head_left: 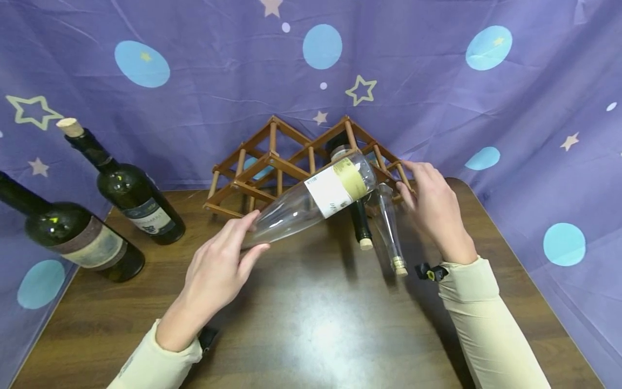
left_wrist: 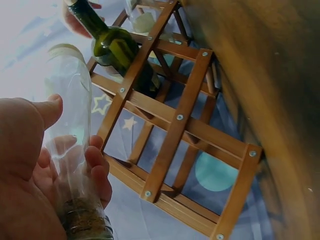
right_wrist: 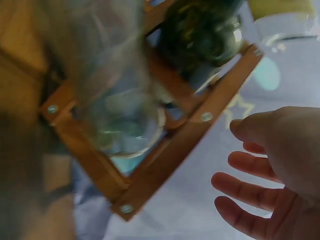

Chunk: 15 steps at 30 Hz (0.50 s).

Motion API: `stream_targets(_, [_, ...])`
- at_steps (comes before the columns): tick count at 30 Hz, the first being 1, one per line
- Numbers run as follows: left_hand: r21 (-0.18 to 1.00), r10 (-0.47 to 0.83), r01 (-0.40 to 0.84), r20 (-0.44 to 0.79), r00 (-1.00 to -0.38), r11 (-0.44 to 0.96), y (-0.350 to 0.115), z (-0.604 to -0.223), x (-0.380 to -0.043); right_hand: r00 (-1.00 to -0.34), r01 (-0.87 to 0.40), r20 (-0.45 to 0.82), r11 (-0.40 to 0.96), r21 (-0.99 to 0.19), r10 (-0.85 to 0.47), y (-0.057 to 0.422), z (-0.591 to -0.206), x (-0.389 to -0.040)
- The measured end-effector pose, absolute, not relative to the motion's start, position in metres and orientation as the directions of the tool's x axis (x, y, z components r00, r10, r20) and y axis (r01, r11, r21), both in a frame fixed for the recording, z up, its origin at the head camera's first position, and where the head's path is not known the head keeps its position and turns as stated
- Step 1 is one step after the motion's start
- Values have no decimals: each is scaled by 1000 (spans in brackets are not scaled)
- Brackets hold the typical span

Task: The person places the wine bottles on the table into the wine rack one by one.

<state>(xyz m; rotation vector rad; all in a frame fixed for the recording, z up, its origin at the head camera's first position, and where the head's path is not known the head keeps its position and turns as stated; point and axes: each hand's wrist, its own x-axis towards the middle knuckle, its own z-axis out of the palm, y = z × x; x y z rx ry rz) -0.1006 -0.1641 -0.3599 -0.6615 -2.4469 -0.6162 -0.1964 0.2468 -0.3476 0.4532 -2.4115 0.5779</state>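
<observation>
Left hand [head_left: 214, 270]: fingers wrapped round the neck of a clear bottle [head_left: 335, 189], held before the wooden rack [left_wrist: 180, 117], base towards 2 o'clock in the head view. Right hand [head_left: 434, 208]: fingers released, spread apart, beside the rack's 4 o'clock end. Left wrist view only: cork [left_wrist: 80, 210] in the held bottle's neck, hidden by the hand in the head view. Left forearm [head_left: 155, 359], from 7 o'clock, points to 1; right forearm [head_left: 488, 324], from 5, to 11

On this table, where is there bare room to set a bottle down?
Widest: the table's front middle, between the sleeves. Smaller: between the standing bottles and the left hand. Crowded: the rack's right part, where a dark bottle and a clear bottle poke out near the right hand.
</observation>
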Motion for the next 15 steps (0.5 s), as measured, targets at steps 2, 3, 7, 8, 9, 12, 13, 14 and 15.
stream_targets(2, [297,308,547,579,-755,783,-167,-362,-98,-789,-415,594,851,-323,-159,249,-354,-202])
stream_targets(3, [303,302,540,574,-761,785,-169,-363,-96,-802,-400,578,853,-335,-149,250,-357,-205])
stream_targets(7, [326,283,517,554,-783,791,-174,-368,-91,-836,-366,533,858,-361,-132,253,-367,-213])
stream_targets(8, [332,279,512,549,-788,792,-175,-369,-89,-840,-362,526,859,-363,-132,254,-370,-214])
stream_targets(9, [338,274,505,543,-794,795,-176,-370,-88,-843,-361,522,859,-364,-133,255,-372,-215])
stream_targets(12, [357,256,482,523,-813,800,-179,-373,-83,-847,-361,515,856,-370,-134,256,-378,-218])
stream_targets(13, [364,251,477,519,-817,800,-180,-374,-82,-848,-362,513,854,-373,-134,257,-379,-219])
stream_targets(14, [370,246,472,514,-821,800,-181,-375,-80,-849,-361,510,853,-377,-134,257,-381,-220])
stream_targets(15, [376,242,466,509,-826,801,-182,-376,-79,-852,-359,506,852,-380,-133,257,-382,-220])
